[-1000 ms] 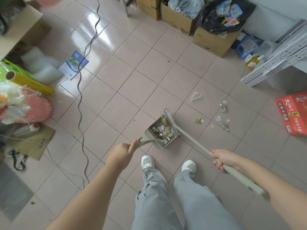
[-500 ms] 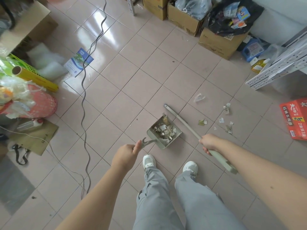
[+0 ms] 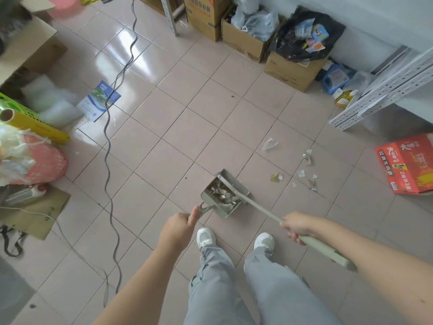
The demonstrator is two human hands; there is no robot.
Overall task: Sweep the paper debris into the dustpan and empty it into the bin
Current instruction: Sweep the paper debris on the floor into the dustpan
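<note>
Grey-green plastic makes up both tools. The dustpan (image 3: 222,195) sits on the tiled floor (image 3: 187,118) just ahead of the white shoes (image 3: 206,236), its comb-toothed edge toward the person, holding a heap of torn paper scraps (image 3: 223,194). The left hand (image 3: 179,227) is curled round its short handle, thumb up. The broom (image 3: 255,207) runs as a long slanted line from lower right up to the pan, its far end resting on the pan's right wall; the right hand (image 3: 297,226) grips it mid-shaft. More paper bits (image 3: 304,174) lie scattered right of the pan, near a red box (image 3: 407,163).
</note>
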